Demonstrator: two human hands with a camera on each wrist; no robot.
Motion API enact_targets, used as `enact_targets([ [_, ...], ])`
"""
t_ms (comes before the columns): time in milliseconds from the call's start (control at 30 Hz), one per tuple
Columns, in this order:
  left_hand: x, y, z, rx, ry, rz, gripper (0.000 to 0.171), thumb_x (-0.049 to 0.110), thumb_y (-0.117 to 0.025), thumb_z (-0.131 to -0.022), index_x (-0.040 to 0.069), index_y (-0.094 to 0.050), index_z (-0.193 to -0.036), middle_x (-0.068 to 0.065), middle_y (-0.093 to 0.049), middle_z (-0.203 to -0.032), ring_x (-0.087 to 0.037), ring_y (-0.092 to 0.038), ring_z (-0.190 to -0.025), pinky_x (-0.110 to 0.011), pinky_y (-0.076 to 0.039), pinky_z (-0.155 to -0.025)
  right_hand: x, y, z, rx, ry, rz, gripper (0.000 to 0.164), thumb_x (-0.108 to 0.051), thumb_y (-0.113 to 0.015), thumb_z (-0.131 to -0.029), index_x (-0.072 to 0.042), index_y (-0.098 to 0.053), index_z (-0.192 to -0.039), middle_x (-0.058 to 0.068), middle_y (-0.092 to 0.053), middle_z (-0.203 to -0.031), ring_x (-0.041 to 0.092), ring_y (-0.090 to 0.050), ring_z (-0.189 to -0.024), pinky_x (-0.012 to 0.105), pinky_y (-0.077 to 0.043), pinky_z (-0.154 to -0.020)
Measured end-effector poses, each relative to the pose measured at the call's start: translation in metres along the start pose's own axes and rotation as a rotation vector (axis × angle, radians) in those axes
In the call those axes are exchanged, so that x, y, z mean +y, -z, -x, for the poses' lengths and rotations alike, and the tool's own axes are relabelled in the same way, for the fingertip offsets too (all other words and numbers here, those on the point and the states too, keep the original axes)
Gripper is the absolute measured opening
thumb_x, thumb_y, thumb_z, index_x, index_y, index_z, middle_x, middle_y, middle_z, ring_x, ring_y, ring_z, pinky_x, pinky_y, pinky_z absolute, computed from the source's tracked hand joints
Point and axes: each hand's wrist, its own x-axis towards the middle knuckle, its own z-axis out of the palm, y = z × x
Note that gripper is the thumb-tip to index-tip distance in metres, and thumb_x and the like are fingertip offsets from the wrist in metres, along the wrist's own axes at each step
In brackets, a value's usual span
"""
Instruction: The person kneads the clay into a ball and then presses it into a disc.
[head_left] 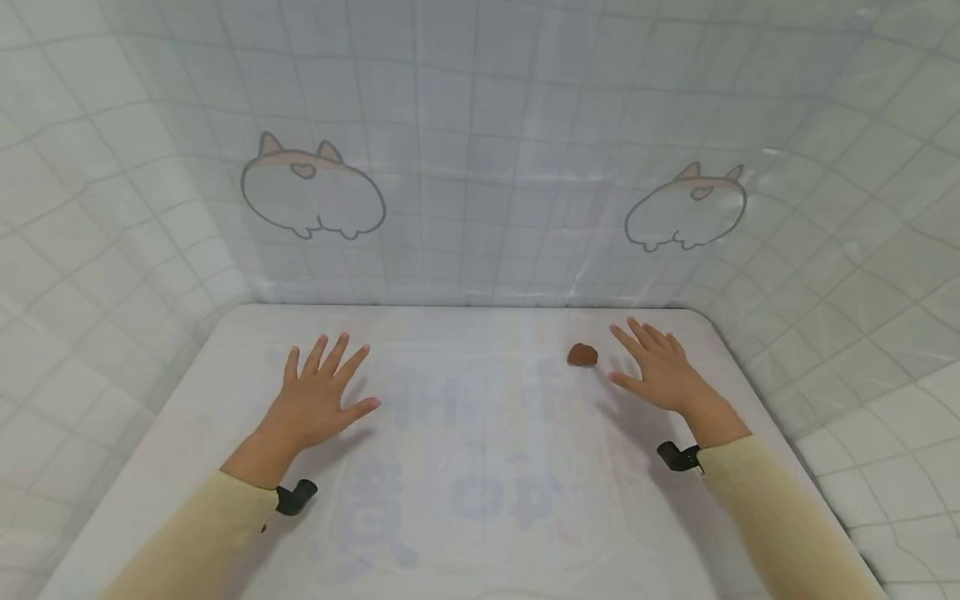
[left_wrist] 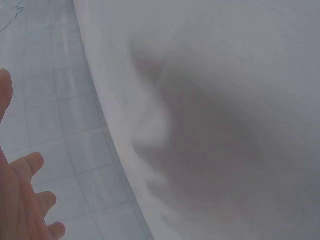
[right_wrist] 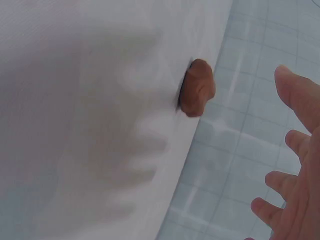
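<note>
A small reddish-brown lump, its material not clear, lies on the white tabletop toward the far right. My right hand hovers just right of it, fingers spread, not touching it. In the right wrist view the same lump looks uneven and rounded, with the right hand apart from it. Over the left part of the table my left hand is held with fingers spread and nothing in it. The left wrist view catches part of that left hand and its shadow on the white surface.
A pale grid-patterned curtain with corgi drawings rises behind the table, and similar sheets hang at the left and right. Faint bluish lettering shows on the tabletop. Each wrist wears a black camera mount.
</note>
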Motion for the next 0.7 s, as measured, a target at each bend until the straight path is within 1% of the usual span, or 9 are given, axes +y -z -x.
enact_targets([
  [200, 0.008, -0.010, -0.010, -0.004, -0.010, 0.049, 0.090, 0.074, -0.044, -0.094, 0.019, -0.021, -0.161, -0.019, -0.010, -0.166, -0.045, -0.001, -0.150, -0.070, 0.005, -0.112, -0.006, -0.007, -0.009, 0.000, 0.001, -0.051, 0.083, -0.054, -0.056, -0.099, -0.015, -0.018, -0.162, 0.024, -0.012, -0.164, 0.051, -0.015, -0.146, 0.068, -0.009, -0.113],
  [300, 0.016, -0.009, -0.013, -0.013, -0.008, 0.090, 0.088, 0.071, -0.045, -0.095, 0.018, -0.021, -0.161, -0.019, -0.009, -0.166, -0.046, -0.002, -0.150, -0.070, 0.003, -0.112, -0.010, -0.009, -0.015, -0.002, -0.008, -0.101, 0.081, -0.052, -0.057, -0.099, -0.013, -0.022, -0.161, 0.023, -0.014, -0.164, 0.050, -0.018, -0.145, 0.067, -0.013, -0.113],
  [467, 0.022, -0.013, -0.019, -0.031, -0.002, 0.144, 0.086, 0.069, -0.045, -0.097, 0.018, -0.020, -0.161, -0.019, -0.009, -0.166, -0.046, -0.005, -0.150, -0.070, 0.000, -0.112, -0.015, -0.014, -0.025, -0.022, -0.040, -0.189, 0.078, -0.051, -0.059, -0.099, -0.014, -0.026, -0.160, 0.020, -0.017, -0.164, 0.047, -0.020, -0.146, 0.068, -0.021, -0.111],
  [567, 0.025, -0.016, -0.021, -0.031, 0.000, 0.178, 0.085, 0.067, -0.046, -0.097, 0.017, -0.021, -0.161, -0.020, -0.011, -0.165, -0.046, -0.006, -0.150, -0.070, -0.001, -0.112, -0.015, -0.019, -0.030, -0.019, -0.041, -0.227, 0.077, -0.050, -0.059, -0.099, -0.011, -0.029, -0.159, 0.022, -0.022, -0.162, 0.047, -0.024, -0.145, 0.067, -0.023, -0.111],
  [700, 0.031, -0.017, -0.024, -0.032, 0.000, 0.237, 0.083, 0.064, -0.047, -0.098, 0.016, -0.022, -0.161, -0.021, -0.012, -0.165, -0.047, -0.008, -0.149, -0.070, -0.001, -0.112, -0.014, -0.026, -0.039, -0.013, -0.018, -0.262, 0.074, -0.048, -0.059, -0.100, -0.007, -0.033, -0.156, 0.024, -0.033, -0.157, 0.045, -0.031, -0.142, 0.062, -0.027, -0.112],
])
